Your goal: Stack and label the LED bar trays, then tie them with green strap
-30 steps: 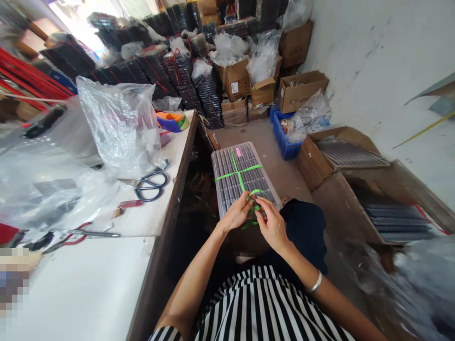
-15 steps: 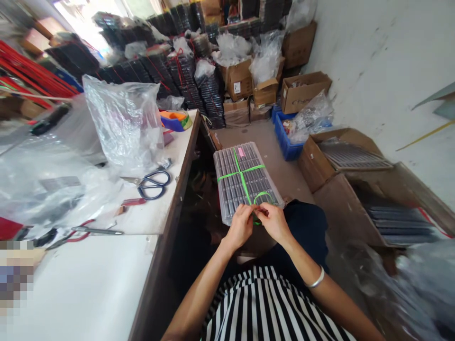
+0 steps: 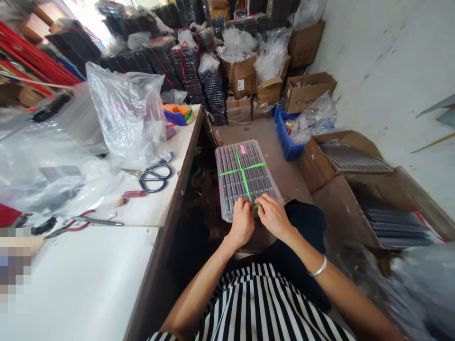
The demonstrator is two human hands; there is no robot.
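A plastic-wrapped bundle of dark, ribbed pieces [image 3: 231,186] lies in front of my lap, with a pink label near its far end. Bright green strap [image 3: 243,175] crosses it lengthwise and widthwise. At the bundle's near edge, my left hand [image 3: 242,221] is closed on the green strap. Close beside it on the right, my right hand [image 3: 273,214] also pinches the strap, its fingers bent. A short piece of green shows between the two hands. The fingertips partly hide the strap's near end.
On the white table [image 3: 106,270] at the left lie scissors [image 3: 155,178], red-handled pliers [image 3: 83,221] and clear plastic bags [image 3: 131,118]. A blue crate [image 3: 293,150] and open cardboard boxes [image 3: 322,163] stand at the right. Dark stacks [image 3: 213,94] fill the back.
The loose green loop above my right hand has gone from view, and the strap between my hands is shorter. My right hand's fingers have curled more. The whole view has shifted slightly.
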